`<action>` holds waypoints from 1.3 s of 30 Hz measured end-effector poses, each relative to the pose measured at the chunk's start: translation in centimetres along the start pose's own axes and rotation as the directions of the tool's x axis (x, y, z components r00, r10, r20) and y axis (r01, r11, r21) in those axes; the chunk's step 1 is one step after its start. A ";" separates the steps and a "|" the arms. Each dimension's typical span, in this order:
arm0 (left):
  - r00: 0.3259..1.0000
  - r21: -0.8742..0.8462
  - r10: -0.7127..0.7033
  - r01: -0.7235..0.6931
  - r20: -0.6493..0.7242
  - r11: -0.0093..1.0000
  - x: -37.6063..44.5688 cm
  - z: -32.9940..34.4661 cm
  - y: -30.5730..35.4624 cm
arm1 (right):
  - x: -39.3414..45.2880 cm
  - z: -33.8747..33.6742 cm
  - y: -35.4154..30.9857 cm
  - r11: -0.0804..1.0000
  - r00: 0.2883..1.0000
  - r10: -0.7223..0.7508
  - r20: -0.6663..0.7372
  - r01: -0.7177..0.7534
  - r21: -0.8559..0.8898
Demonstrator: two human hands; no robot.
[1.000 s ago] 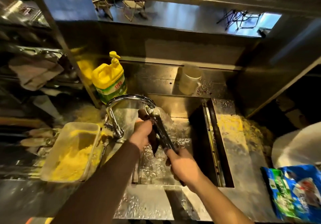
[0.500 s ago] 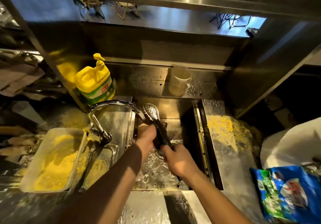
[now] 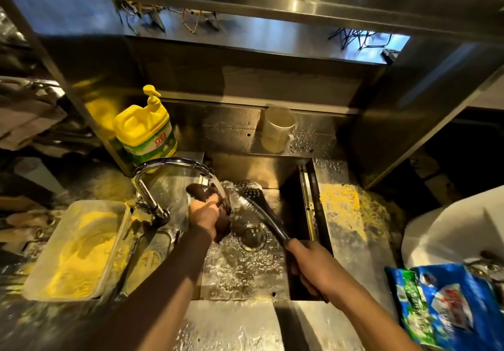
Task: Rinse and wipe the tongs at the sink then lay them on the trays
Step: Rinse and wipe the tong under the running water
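The dark metal tongs [image 3: 261, 209] with perforated spoon-shaped ends lie slantwise over the steel sink [image 3: 308, 187], handle end wrapped in the curled fingers of the right hand [image 3: 313, 266] at the sink's near right corner, tips reaching toward the far wall just right of the water stream. The left hand [image 3: 204, 214] grips a dark wet cloth [image 3: 218, 214], bunched in its fingers, directly under the running chrome gooseneck tap [image 3: 169, 168]; cloth and tongs are near but apart.

The step in hand looks like the rinse, with the cloth being wetted or wrung for the wipe. The next move probably calls for bringing the cloth onto the tong arms and drawing it along them, then carrying the tongs away to the trays, which I cannot pick out here.

Counted: one pair of tongs, one cloth, one tap, one round drain [image 3: 252, 236]. On the counter's far left edge stands one yellow pump bottle of detergent [image 3: 144, 132]; at the back edge one translucent jug [image 3: 278, 130]; left of the sink one clear tub of yellow crumbs [image 3: 79, 249]; at the near right one blue-green packet [image 3: 447, 307].
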State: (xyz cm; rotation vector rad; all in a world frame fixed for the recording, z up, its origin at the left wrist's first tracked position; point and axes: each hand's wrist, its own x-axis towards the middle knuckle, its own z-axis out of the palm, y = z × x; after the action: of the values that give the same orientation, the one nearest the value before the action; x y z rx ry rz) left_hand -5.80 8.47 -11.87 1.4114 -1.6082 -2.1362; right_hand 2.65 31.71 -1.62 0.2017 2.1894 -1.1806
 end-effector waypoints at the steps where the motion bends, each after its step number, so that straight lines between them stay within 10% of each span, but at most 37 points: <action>1: 0.999 -0.028 -0.023 0.024 0.035 0.999 -0.1 -0.3 -0.3 | 0.4 0.0 -0.2 1.000 1.000 -0.007 -0.010 0.007 -0.013; 6: 0.960 -0.055 -0.177 0.193 0.215 0.980 -1.9 -1.3 -0.9 | 2.3 1.1 -2.0 0.954 0.993 0.015 0.116 -0.049 0.296; 20: 0.908 -0.087 -0.123 0.171 0.400 0.981 -4.8 -2.1 -0.8 | 2.0 4.4 -3.8 0.952 0.995 0.017 0.095 -0.045 0.303; 39: 0.955 0.016 -0.139 0.139 0.262 0.990 -3.4 0.6 2.9 | 1.2 4.9 -4.7 0.980 0.987 -0.123 0.104 0.105 0.167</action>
State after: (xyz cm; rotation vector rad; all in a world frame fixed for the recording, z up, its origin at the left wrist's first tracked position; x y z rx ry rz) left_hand -5.51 9.60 -7.56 1.3231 -1.6319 -2.4975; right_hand 2.00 24.89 -0.99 0.0744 2.0298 -1.3997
